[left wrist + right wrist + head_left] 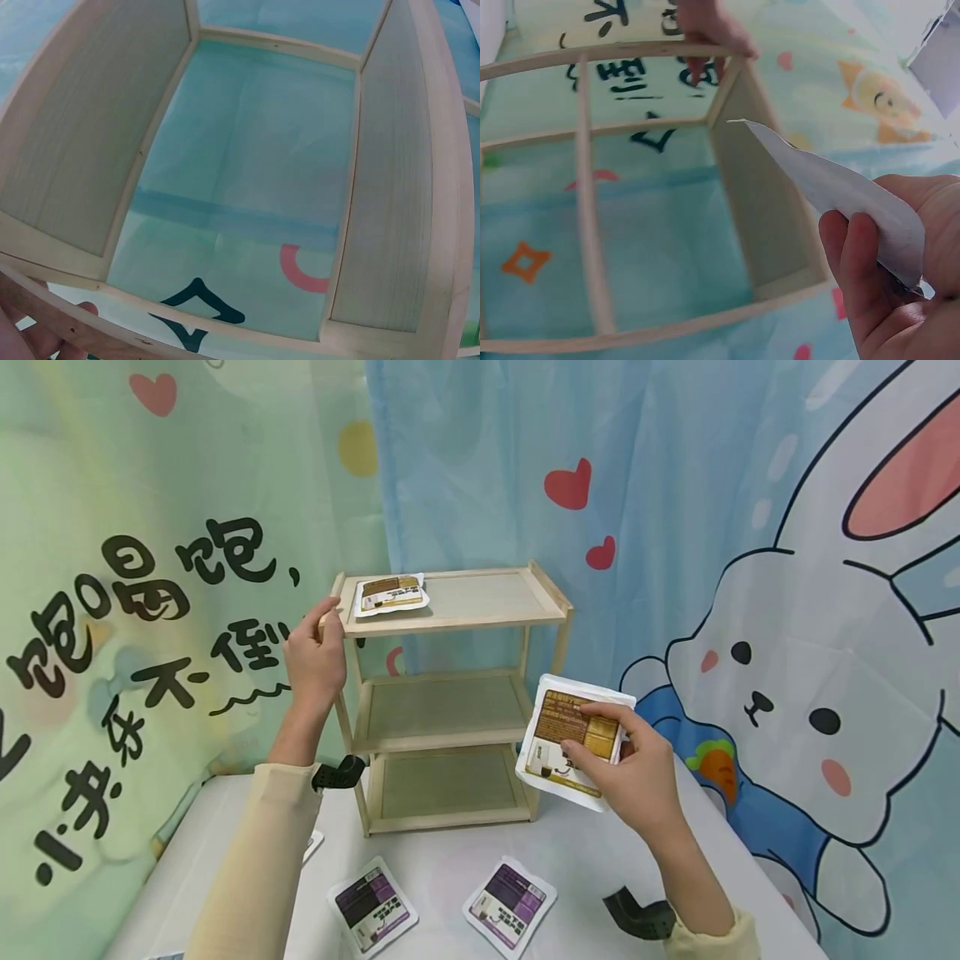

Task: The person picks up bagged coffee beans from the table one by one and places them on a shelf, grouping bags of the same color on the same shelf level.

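Note:
In the head view my right hand [637, 768] pinches a white food pouch [558, 781] with a brown and yellow label, between thumb and fingers. It is held in the air right of a small three-tier wooden shelf [450, 746]. The right wrist view shows this pouch [855, 191] edge-on, tilted, its plain side showing. My left hand [317, 652] grips the top left corner of the shelf; in the left wrist view some fingers [71, 345] curl by the wooden edge. A similar brown-labelled pouch [390, 596] lies on the left of the top tier.
Two purple-labelled pouches, one on the left [375, 910] and one on the right [510, 906], lie on the white table [585, 877] before the shelf. Another pouch [313, 843] is mostly hidden by the left sleeve. A printed curtain [465, 460] hangs behind.

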Demonstrator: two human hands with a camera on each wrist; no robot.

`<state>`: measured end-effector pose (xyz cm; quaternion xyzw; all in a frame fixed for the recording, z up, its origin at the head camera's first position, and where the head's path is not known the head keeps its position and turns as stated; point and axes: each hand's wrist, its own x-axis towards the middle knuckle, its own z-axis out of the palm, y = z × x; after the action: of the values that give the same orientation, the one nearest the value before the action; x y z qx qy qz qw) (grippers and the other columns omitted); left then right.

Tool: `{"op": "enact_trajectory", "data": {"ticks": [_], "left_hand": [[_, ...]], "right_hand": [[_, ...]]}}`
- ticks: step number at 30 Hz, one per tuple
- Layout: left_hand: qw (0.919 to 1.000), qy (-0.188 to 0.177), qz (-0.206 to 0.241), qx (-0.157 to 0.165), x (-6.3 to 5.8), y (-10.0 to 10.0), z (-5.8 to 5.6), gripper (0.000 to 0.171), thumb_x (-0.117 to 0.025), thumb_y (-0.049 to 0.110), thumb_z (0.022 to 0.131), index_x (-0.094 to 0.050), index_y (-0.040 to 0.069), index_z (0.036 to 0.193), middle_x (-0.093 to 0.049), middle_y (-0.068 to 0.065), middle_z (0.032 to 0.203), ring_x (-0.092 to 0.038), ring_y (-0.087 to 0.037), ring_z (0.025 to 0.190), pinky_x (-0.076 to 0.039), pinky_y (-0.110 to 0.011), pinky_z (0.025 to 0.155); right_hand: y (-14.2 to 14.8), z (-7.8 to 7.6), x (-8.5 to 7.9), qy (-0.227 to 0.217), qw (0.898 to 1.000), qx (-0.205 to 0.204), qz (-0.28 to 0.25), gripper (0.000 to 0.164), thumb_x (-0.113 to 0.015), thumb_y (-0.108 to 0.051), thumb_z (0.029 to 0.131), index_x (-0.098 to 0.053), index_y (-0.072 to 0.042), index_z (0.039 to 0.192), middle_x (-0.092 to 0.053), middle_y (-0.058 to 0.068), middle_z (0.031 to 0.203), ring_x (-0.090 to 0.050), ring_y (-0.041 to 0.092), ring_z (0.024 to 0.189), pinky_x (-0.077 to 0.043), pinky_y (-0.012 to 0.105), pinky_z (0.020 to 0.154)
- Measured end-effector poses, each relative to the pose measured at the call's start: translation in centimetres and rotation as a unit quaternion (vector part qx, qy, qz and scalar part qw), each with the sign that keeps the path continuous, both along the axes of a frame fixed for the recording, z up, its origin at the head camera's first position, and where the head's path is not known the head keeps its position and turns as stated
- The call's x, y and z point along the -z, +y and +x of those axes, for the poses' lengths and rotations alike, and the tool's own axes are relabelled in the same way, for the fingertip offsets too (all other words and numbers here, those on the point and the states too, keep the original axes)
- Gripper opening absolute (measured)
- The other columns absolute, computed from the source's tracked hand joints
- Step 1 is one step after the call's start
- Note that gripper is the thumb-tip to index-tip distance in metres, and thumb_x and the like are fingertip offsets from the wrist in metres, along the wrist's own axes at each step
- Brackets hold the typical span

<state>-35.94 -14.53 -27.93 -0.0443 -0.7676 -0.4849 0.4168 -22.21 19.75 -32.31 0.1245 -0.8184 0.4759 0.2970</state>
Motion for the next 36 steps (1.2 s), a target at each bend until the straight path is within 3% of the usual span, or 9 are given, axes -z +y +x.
{"op": "enact_trajectory", "data": {"ticks": [7,14,22,30,36], "left_hand": [[0.9999,-0.011,-0.003,0.0,0.1,0.0,0.0,0.038,-0.044,0.027,0.097,-0.068,0.017,0.125,-0.031,0.001,0.052,-0.022,-0.008,0.045,-0.023,-0.03,0.045],[1.0,-0.003,-0.004,0.0,0.3,0.1,-0.1,0.038,-0.045,0.028,0.097,-0.068,0.017,0.125,-0.031,0.001,0.051,-0.022,-0.007,0.044,-0.022,-0.03,0.043],[1.0,0.0,0.0,-0.004,0.2,0.1,-0.2,0.037,-0.045,0.028,0.097,-0.069,0.017,0.124,-0.029,0.001,0.051,-0.021,-0.007,0.044,-0.022,-0.031,0.044],[1.0,0.0,-0.003,-0.002,0.2,0.1,-0.1,0.037,-0.045,0.027,0.097,-0.068,0.016,0.124,-0.031,0.0,0.052,-0.024,-0.01,0.046,-0.023,-0.031,0.045],[0.9999,0.012,-0.004,-0.003,0.3,0.3,0.1,0.037,-0.046,0.027,0.097,-0.069,0.015,0.123,-0.031,0.0,0.052,-0.025,-0.01,0.046,-0.024,-0.03,0.045]], "right_hand": [[-0.7,-1.2,-4.9,-0.02,0.999,-0.017,0.019,0.037,-0.078,-0.015,0.083,-0.067,-0.008,0.118,-0.061,0.013,0.107,-0.056,0.026,0.067,-0.049,0.023,0.053],[-1.7,-2.9,-9.6,-0.037,0.997,-0.067,0.015,0.039,-0.078,-0.019,0.084,-0.067,-0.007,0.12,-0.059,0.013,0.111,-0.063,0.025,0.072,-0.053,0.025,0.059],[-3.1,-6.0,-14.0,-0.097,0.99,-0.104,-0.011,0.039,-0.078,-0.018,0.083,-0.066,-0.007,0.119,-0.054,0.011,0.116,-0.062,0.023,0.083,-0.053,0.026,0.064],[-4.0,-10.1,-17.5,-0.162,0.979,-0.123,0.001,0.041,-0.077,-0.022,0.084,-0.065,-0.009,0.121,-0.052,0.013,0.111,-0.061,0.024,0.087,-0.053,0.028,0.065],[-4.5,-12.6,-18.8,-0.197,0.97,-0.141,-0.009,0.043,-0.078,-0.02,0.083,-0.064,-0.008,0.122,-0.052,0.012,0.116,-0.058,0.023,0.096,-0.051,0.028,0.071]]}}
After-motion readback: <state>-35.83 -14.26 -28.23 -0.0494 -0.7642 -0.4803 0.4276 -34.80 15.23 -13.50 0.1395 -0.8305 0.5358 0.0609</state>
